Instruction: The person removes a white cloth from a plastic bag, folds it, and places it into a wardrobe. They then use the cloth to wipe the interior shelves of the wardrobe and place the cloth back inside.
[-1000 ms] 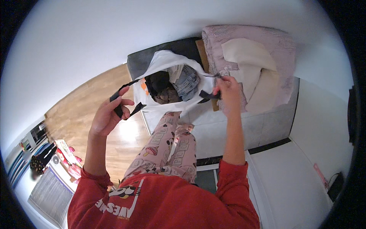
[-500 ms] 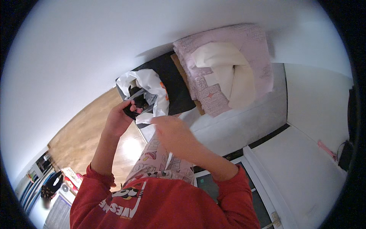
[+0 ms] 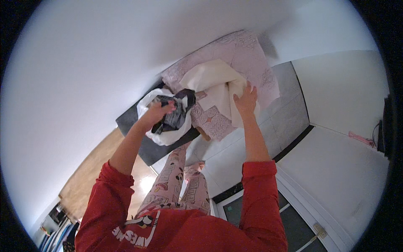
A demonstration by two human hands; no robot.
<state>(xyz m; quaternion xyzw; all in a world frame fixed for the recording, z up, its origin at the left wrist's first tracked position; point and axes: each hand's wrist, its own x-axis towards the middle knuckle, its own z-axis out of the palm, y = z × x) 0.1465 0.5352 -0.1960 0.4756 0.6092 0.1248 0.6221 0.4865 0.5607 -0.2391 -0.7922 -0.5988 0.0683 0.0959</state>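
Note:
A white plastic bag [image 3: 145, 102] lies on the black surface with its mouth wide. Dark grey and black items, some see-through wrapped, fill it, and a dark piece [image 3: 189, 99] sticks out over its right rim. Over the bag's mouth is my left hand [image 3: 157, 114], its fingers bent and blurred against the contents; whether they grip anything is not clear. To the right, my right hand [image 3: 247, 102] rests on a cream cloth [image 3: 210, 74] with its fingers spread. Beneath that cloth is a pink patterned quilted textile [image 3: 239, 47].
The black surface [image 3: 153, 149] stands against a white wall [image 3: 100, 54]. Grey tiles [image 3: 289, 96] spread to the right, and a wood-look floor [image 3: 100, 164] lies at left. A glass-paned door [image 3: 294, 222] with a white frame is at lower right. My legs stand close below the bag.
My right hand has left the bag's rim and moved right onto the cream cloth. The left hand has gone from the bag's near edge to over its contents. The mouth is spread wider.

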